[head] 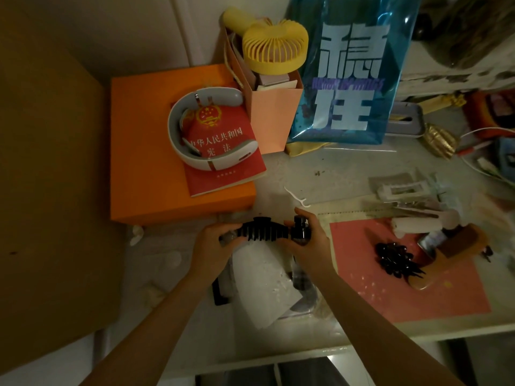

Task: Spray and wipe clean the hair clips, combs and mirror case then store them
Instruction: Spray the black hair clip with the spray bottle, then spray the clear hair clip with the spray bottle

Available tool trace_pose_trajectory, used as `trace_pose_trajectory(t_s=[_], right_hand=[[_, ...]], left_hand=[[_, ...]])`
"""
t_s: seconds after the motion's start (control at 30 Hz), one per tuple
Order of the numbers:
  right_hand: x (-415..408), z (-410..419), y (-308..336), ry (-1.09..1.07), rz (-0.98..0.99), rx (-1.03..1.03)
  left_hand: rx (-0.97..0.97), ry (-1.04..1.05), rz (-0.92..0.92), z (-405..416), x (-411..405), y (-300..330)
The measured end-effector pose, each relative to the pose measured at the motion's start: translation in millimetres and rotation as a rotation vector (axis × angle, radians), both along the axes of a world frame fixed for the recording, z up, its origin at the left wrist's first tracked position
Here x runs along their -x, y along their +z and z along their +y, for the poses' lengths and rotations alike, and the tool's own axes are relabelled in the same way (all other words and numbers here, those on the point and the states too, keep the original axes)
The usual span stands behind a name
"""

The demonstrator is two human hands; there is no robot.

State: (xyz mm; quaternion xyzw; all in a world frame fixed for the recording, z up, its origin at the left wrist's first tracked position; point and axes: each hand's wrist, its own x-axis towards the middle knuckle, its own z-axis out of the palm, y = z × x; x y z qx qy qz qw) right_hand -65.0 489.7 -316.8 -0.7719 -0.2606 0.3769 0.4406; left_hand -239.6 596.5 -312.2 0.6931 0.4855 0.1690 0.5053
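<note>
Early on, I judge: left hand fingers curl around a black claw clip; right hand fingers grip the spray bottle, aimed at it.

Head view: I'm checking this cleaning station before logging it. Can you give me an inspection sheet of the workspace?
Surface: pale table, speckled; pink mat at right.
Job's things: black claw hair clip held between both hands; small dark spray bottle; white tissue below; dark beaded clip on mat.
Clutter: orange box, red booklet, white neck device, yellow fan, blue bag.
Hands: left hand grips clip; right hand grips spray bottle.
Cables: white cable, far right.
Surroundings: dim; brown panel at left.
</note>
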Motion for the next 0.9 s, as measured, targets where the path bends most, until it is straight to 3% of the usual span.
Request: trace_pose_trajectory(t_s=[0.37, 0.9], right_hand=[[-6, -12, 22, -0.078, 0.072, -0.103], [-92, -98, 93, -0.226, 0.024, -0.182]], left_hand=[[0.021, 0.002, -0.02, -2, -4, 25], [-0.303, -0.348, 0.007, -53, -106, 91]])
